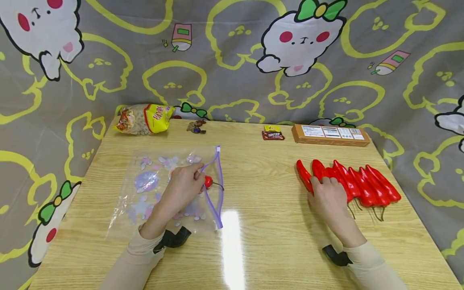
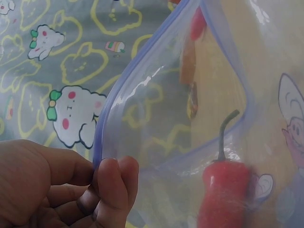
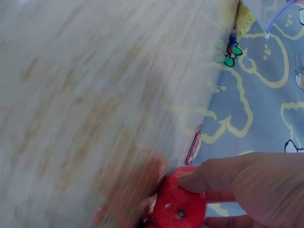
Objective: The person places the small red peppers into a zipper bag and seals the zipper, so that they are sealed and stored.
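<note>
My left hand (image 1: pixel 184 182) pinches the upper edge of a clear zip bag (image 2: pixel 142 109) with a purple zip and pastel prints. The bag lies on the table with its mouth held apart, facing right. Inside it, by the mouth, is a red chili pepper (image 2: pixel 223 190) with a dark curved stem. On the right side, my right hand (image 1: pixel 330 199) grips a glossy red chili pepper (image 1: pixel 303 174) by its stem end, thumb on top in the right wrist view. This pepper is at the left end of a row of similar red peppers (image 1: pixel 367 189).
Along the back of the wooden table (image 1: pixel 261 249) stand a yellow-and-clear snack bag (image 1: pixel 141 119), some small wrapped pieces (image 1: pixel 197 127), a yellow packet (image 1: pixel 272 128), a dark red candy bar (image 1: pixel 273 135) and a long brown box (image 1: pixel 330 135). A patterned cloth (image 1: pixel 232 72) hangs behind.
</note>
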Demonstrator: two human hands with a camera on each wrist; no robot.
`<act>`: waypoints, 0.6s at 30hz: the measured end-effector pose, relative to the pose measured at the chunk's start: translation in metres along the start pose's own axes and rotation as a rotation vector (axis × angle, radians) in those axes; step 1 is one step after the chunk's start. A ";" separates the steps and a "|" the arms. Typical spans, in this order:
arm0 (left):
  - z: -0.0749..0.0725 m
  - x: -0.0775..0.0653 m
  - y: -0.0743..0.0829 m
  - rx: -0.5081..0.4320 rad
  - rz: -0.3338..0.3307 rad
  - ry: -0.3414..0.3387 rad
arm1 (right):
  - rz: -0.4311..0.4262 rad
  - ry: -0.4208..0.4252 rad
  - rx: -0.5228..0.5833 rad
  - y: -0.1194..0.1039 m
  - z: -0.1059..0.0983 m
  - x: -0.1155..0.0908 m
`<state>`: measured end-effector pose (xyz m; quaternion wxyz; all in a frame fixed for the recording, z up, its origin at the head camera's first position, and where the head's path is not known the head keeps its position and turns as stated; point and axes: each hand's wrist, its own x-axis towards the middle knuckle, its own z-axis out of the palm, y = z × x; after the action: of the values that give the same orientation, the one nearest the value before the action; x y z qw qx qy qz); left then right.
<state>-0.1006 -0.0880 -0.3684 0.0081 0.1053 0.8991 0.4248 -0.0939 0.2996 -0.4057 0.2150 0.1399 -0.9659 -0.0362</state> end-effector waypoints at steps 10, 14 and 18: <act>0.001 0.001 0.000 0.000 0.019 0.010 | -0.024 -0.067 0.385 -0.022 -0.027 0.017; 0.001 0.000 0.001 -0.003 0.017 0.007 | -0.144 -0.166 0.563 -0.054 -0.042 0.028; 0.002 -0.001 0.002 -0.011 0.008 -0.002 | -0.247 -0.207 0.625 -0.086 -0.047 0.035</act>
<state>-0.0994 -0.0856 -0.3678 0.0078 0.1090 0.8964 0.4296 -0.0822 0.2063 -0.3601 0.0567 0.3101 -0.9228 0.2216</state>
